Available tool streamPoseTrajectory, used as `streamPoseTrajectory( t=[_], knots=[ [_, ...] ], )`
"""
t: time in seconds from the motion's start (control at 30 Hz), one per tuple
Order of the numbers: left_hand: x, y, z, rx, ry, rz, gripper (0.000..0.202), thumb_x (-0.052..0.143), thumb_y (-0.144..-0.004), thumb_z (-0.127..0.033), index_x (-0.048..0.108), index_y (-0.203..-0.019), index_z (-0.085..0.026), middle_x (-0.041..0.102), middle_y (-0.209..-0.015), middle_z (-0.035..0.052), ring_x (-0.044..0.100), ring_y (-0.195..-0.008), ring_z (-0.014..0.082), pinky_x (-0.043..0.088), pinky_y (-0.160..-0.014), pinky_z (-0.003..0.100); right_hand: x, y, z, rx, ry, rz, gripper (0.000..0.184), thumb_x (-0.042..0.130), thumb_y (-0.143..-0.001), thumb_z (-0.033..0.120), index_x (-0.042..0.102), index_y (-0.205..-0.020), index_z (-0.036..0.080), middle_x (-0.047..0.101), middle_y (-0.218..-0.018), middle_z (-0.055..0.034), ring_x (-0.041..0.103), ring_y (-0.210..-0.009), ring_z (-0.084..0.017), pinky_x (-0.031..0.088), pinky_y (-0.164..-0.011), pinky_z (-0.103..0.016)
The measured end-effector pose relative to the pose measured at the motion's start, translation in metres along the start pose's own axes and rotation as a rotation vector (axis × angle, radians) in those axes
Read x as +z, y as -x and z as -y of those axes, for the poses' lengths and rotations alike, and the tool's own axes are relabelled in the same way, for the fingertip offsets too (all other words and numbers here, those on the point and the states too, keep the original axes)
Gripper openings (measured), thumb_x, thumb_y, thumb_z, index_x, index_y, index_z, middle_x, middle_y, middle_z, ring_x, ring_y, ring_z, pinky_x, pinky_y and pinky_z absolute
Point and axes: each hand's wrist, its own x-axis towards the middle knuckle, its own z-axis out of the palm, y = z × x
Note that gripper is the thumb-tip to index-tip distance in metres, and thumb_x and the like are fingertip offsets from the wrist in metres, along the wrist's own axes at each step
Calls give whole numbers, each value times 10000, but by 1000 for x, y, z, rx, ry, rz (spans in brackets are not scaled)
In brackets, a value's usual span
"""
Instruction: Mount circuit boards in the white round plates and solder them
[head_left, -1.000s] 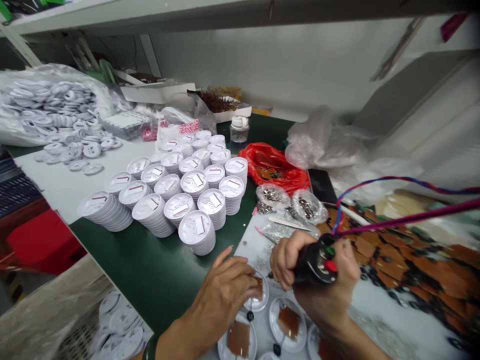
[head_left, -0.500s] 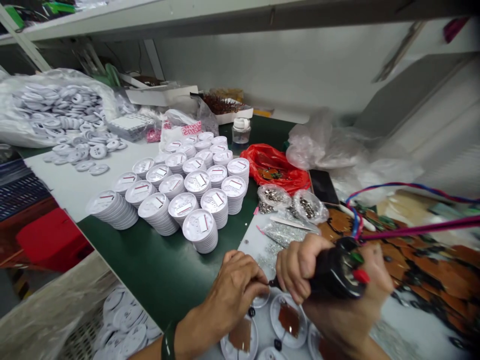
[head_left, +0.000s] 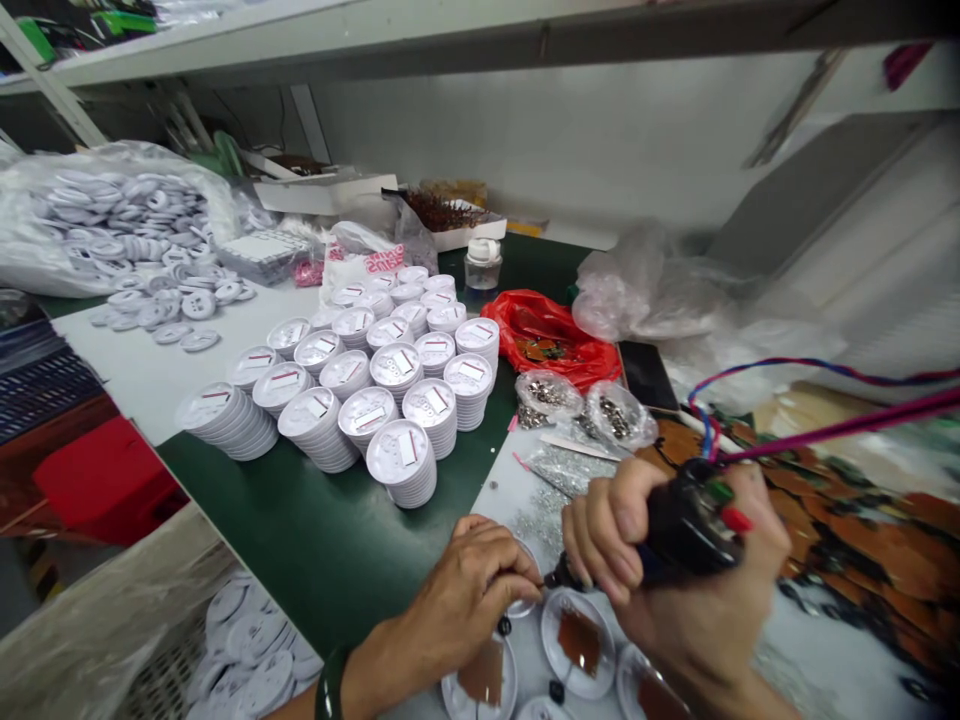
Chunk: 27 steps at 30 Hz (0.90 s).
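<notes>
At the worktop edge, left hand pinches a tiny, light part just beside the corded tool clamped in right hand.

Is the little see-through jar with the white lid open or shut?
Shut: the white cap sits on top of the small clear jar, covering its mouth.

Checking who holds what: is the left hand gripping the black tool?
No, the right hand grips the black tool, not the left hand.
</notes>
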Motion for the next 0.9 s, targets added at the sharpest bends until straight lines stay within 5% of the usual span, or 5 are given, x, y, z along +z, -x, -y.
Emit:
streamPoseTrajectory(
  t=[0.17, 0.37, 0.57, 0.9],
  knots=[
    [-7, 3, -6, 22, -125, 53, 255, 531, -1008, -75, 704, -886, -217, 724, -928, -21, 655, -938, 160, 360, -1026, 350, 2, 6, -10, 29, 63, 89, 604, 559, -863, 703, 718, -593, 186, 503, -405, -12, 452, -349, -145, 374, -373, -266],
    [-14, 24, 12, 62, -297, 79, 370, 439, -1041, -111, 663, -1260, -309, 707, -1305, -20, 558, -1325, 181, 141, -1272, 464, -8, 11, -35, 47, 96, 119, 605, 515, -905, 688, 714, -638, 183, 510, -408, -10, 436, -353, -136, 352, -369, -246],
    [-7, 29, 29, 41, -334, 133, 301, 494, -1045, -180, 718, -1179, -329, 690, -1364, -39, 537, -1380, 183, 158, -1293, 507, -20, 13, -48, 68, 131, 84, 613, 466, -933, 686, 687, -661, 183, 520, -452, 0, 451, -372, -129, 375, -385, -245],
    [-14, 22, 10, -13, -307, 160, 224, 565, -1031, -224, 740, -1125, -326, 701, -1334, -39, 540, -1362, 204, 149, -1285, 522, -13, 12, -37, 60, 125, 120, 598, 517, -903, 698, 709, -661, 186, 526, -449, -9, 469, -388, -140, 381, -397, -250]
  ],
)
